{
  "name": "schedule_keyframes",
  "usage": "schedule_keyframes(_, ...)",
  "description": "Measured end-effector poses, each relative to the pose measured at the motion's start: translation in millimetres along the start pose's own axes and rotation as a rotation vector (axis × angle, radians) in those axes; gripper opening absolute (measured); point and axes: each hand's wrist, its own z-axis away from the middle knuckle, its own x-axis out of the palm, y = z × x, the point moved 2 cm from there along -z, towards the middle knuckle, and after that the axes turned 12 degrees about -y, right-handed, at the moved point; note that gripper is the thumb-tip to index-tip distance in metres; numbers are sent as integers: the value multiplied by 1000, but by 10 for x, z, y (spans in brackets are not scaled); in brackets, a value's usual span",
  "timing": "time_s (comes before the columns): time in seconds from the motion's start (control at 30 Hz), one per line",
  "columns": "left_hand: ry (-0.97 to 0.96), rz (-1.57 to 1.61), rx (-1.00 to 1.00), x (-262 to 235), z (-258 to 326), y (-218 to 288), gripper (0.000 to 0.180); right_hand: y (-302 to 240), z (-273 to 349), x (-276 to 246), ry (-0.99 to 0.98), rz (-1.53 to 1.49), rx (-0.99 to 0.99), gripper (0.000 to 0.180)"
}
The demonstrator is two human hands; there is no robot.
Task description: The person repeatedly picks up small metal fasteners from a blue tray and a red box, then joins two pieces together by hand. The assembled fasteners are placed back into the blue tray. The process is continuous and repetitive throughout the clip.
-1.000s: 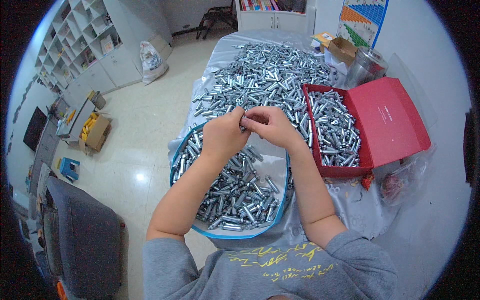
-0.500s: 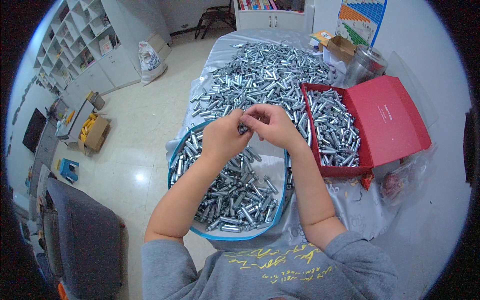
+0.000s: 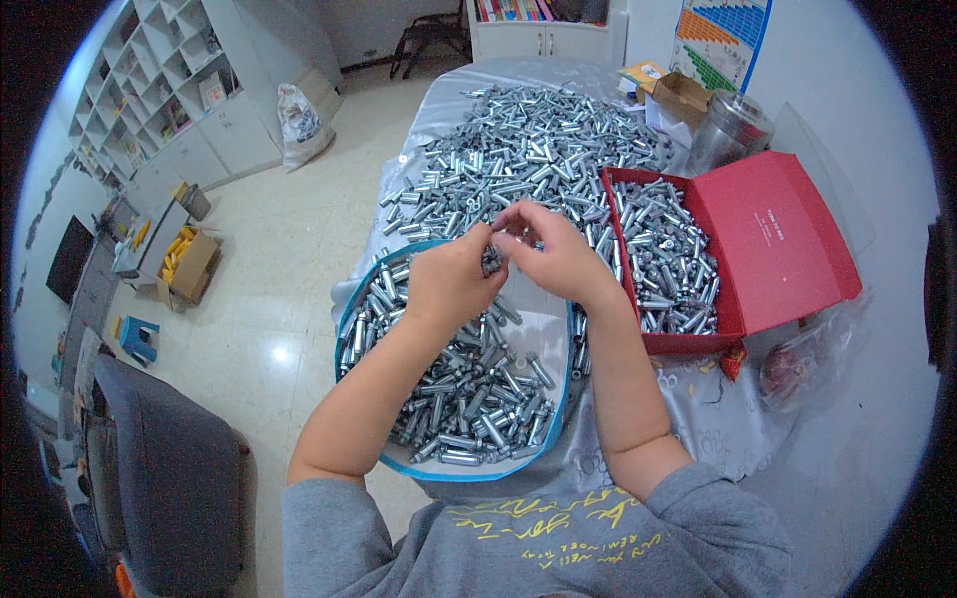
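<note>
Over the far edge of a white tray with a blue rim [image 3: 566, 384], my two hands meet fingertip to fingertip. My left hand [image 3: 449, 276] is curled round small silvery metal pieces, partly showing between its fingers. My right hand [image 3: 560, 261] has thumb and forefinger bent together against the left fingers; whatever they pinch is too small and covered to make out. Loose silvery expansion bolts [image 3: 469, 399] fill much of the tray below my wrists. Beyond my hands spreads a big pile of similar metal anchors [image 3: 538, 149] on the table.
An open red box [image 3: 688, 343] full of bolts stands right of the tray, its lid [image 3: 773, 244] folded outward. Behind it are a steel canister [image 3: 730, 130] and a small cardboard box [image 3: 682, 97]. A clear plastic bag [image 3: 807, 364] lies nearby. A dark chair [image 3: 174, 468] stands at left.
Both hands have shifted slightly right. The fingertips of my right hand have loosened a little from my left, and more of the metal in my left hand shows.
</note>
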Motion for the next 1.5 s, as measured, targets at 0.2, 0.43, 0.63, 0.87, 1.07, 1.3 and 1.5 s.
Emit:
schedule_keyframes(0.2, 23, -43, 16, 24, 2, -23, 28, 31, -18, 15, -20, -68, 2, 24)
schedule_keyframes(0.43, 109, -45, 114, 8, 5, -7, 23, -34, 0, 13, -21, 97, -16, 27)
schedule_keyframes(0.63, 113, -39, 106, -17, -3, -28, 22, 12, -34, 63, 0, 3, 11, 20)
schedule_keyframes(0.87, 84, -58, 81, -16, -6, -8, 24, 30, -8, -60, 93, -49, 36, 22)
schedule_keyframes(1.07, 96, -90, 120, -17, 2, -35, 23, 25, -55, 21, -45, 173, 33, 25)
schedule_keyframes(1.3, 109, -95, 86, -32, 3, -38, 22, 39, -6, -15, -82, -96, 74, 17)
schedule_keyframes(1.5, 127, -63, 143, -16, 20, -31, 22, 27, -53, -9, 68, -94, -106, 16)
